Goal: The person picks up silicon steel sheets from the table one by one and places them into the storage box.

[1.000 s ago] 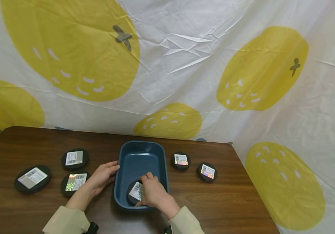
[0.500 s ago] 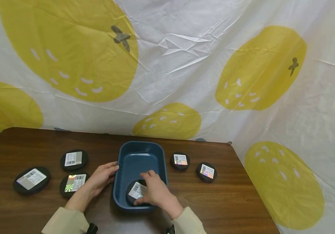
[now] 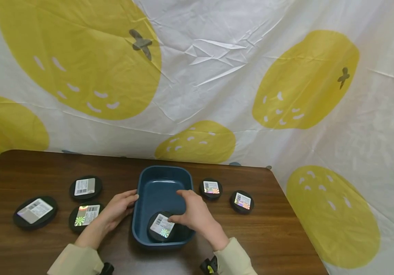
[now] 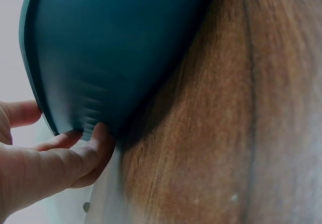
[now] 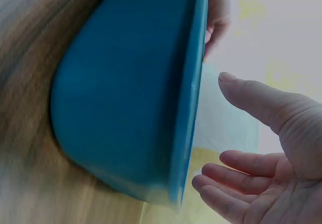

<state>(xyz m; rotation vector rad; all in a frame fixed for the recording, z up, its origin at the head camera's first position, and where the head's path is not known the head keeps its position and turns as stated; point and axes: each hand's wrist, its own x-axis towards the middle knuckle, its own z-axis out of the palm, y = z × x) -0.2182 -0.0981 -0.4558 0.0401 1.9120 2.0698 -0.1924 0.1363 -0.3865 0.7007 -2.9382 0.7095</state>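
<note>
In the head view, a dark blue tray stands on the table with a black round disc lying flat near its front end. A white label with a barcode and a shiny patch tops the disc. My left hand touches the tray's left side from outside. The left wrist view shows its fingertips against the outer wall and rim. Over the tray's right side is my right hand, thumb and fingers spread apart, holding nothing. The right wrist view shows its relaxed fingers above the rim.
Three labelled black discs lie left of the tray: one far left, one further back and one partly behind the left forearm. Two smaller discs lie to the right. A lemon-patterned curtain hangs behind the table.
My right hand has let go of the disc in the tray and moved up and to the right, its fingers opening. My left hand stays at the tray's left side.
</note>
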